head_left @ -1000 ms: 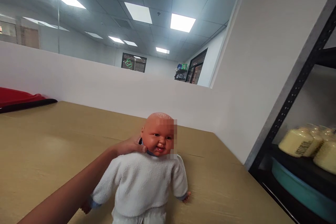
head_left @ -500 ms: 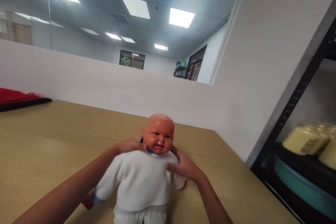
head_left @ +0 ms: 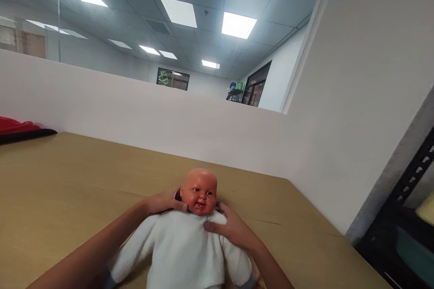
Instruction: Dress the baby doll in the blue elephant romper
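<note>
A baby doll [head_left: 188,248] in a fluffy white long-sleeved top faces me over the tan table [head_left: 84,167]. Its bald head is upright, and a bit of blue shows at the collar and cuffs. My left hand [head_left: 167,202] holds the doll at the neck and shoulder on the left side, thumb in front and fingers behind. On the other side my right hand [head_left: 230,226] grips the shoulder, its thumb lying across the upper chest. The fingertips of both hands are hidden behind the doll. Its legs are below the picture's edge.
A white wall with a long window [head_left: 135,63] runs behind the table. At the far left lies a red item [head_left: 16,125] with a black edge. To the right stands a black metal shelf rack [head_left: 407,189] bearing a teal basin [head_left: 413,253] and something pale yellow [head_left: 427,207].
The doll and both hands sit lower in view, and the doll's legs have dropped out of sight. The shelf rack has shifted right as the view turned. Both hands keep their hold.
</note>
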The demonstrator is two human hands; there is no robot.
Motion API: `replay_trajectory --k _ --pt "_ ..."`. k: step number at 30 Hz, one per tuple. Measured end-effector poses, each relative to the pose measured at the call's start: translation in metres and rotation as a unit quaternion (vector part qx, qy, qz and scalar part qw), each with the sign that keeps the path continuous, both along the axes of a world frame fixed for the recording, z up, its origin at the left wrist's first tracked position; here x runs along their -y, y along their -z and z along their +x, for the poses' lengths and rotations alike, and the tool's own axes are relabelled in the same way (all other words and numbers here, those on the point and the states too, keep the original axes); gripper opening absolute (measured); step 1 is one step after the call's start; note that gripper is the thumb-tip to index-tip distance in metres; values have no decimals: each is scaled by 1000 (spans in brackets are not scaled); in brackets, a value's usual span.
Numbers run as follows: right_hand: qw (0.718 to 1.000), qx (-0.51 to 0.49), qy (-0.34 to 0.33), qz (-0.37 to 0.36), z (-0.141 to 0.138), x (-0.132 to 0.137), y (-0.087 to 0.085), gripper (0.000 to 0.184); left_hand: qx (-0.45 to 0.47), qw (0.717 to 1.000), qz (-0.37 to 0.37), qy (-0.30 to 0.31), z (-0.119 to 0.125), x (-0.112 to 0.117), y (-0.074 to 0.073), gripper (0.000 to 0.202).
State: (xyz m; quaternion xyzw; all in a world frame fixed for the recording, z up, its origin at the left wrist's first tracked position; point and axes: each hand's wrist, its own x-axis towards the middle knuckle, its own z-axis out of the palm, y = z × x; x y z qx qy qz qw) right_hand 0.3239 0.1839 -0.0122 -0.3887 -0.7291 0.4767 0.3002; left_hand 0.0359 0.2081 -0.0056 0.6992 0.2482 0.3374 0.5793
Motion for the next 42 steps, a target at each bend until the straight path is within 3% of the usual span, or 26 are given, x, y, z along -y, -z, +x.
replay_trajectory --k 2,7,12,21,25,27,35,42 --pt "1000 0 15 1 -3 -16 3 72 -14 1000 -2 -28 -4 -16 8 89" --pt "996 43 72 20 -7 -50 7 71 -64 993 -38 -87 -11 -45 24 68" --pt "997 62 49 20 -7 -64 9 66 -77 992 -61 -84 -12 -60 28 73" --pt "998 34 59 -14 -6 -73 19 82 -68 992 -87 -65 -5 -66 27 78" --pt "994 26 96 -44 -4 -74 22 96 -112 982 -92 -120 -6 -70 30 103" --pt "992 36 107 -64 -3 -75 22 99 -136 976 -88 -143 -7 -71 29 105" --pt "993 -43 98 -57 2 -79 28 89 -195 967 -64 -152 -3 -66 16 93" --pt "991 -46 101 -76 1 -76 31 87 -244 952 -18 -185 1 -74 30 93"
